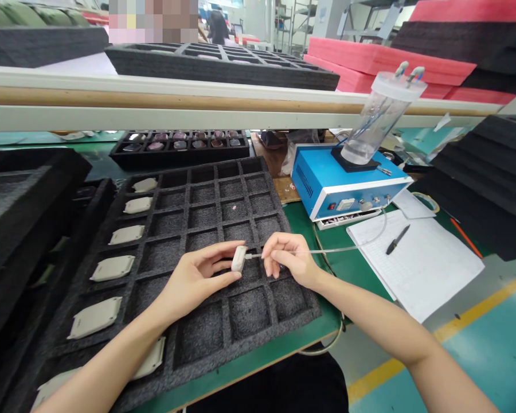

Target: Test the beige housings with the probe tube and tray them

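Note:
My left hand (206, 272) grips a small beige plastic housing (239, 258) by its edges, between thumb and fingers, turned on its side. My right hand (290, 259) pinches a thin clear tube (335, 250); its pale tip (251, 256) reaches the housing's right side, and whether it touches cannot be made out. Both hands are above a black foam tray (245, 310) with square compartments. Flat beige housings (112, 268) lie in the tray's left column, and another (150, 358) is partly hidden by my left forearm. From my right hand the tube runs to a blue machine (348, 180).
A clear cylinder (365, 129) stands on the blue machine. Right of it lie paper sheets (434, 258) with a black pen (398, 240). Stacked foam trays (21, 195) border the left side. Behind, a tray of dark oval parts (180, 158) sits below a shelf (176, 117).

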Demonstrator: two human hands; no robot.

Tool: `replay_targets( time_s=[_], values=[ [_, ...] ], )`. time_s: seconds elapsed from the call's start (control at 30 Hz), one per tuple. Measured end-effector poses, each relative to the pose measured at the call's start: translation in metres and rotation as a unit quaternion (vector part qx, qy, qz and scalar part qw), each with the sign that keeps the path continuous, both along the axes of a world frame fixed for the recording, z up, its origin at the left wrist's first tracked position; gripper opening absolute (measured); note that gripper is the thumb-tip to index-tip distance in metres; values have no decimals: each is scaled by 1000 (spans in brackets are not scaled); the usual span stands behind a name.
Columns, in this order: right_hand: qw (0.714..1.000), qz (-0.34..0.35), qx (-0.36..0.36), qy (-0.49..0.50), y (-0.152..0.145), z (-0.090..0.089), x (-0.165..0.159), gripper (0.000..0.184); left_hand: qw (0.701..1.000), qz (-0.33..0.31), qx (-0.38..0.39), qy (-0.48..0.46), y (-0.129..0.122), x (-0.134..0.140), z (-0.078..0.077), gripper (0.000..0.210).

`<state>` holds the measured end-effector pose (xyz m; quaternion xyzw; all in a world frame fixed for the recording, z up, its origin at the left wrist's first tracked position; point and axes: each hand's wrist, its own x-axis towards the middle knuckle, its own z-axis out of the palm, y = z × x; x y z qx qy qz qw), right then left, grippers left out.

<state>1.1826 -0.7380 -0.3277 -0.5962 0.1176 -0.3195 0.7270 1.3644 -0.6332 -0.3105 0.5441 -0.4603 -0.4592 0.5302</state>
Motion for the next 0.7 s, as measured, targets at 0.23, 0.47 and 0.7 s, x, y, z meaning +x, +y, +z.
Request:
replay_targets(
  time_s=[0.23,0.47,0.7],
  values=[
    [1000,3,-3,4,0,0,0,10,1000,-2,1,-1,0,-1,1,43],
    [1000,6,-8,0,0,0,0,9,1000,0,-2,-3,1,-1,0,44],
    [1000,3,-9,8,0,-1,-1,11,1000,-1,-1,-12,1,0,1,46]
  ],
)
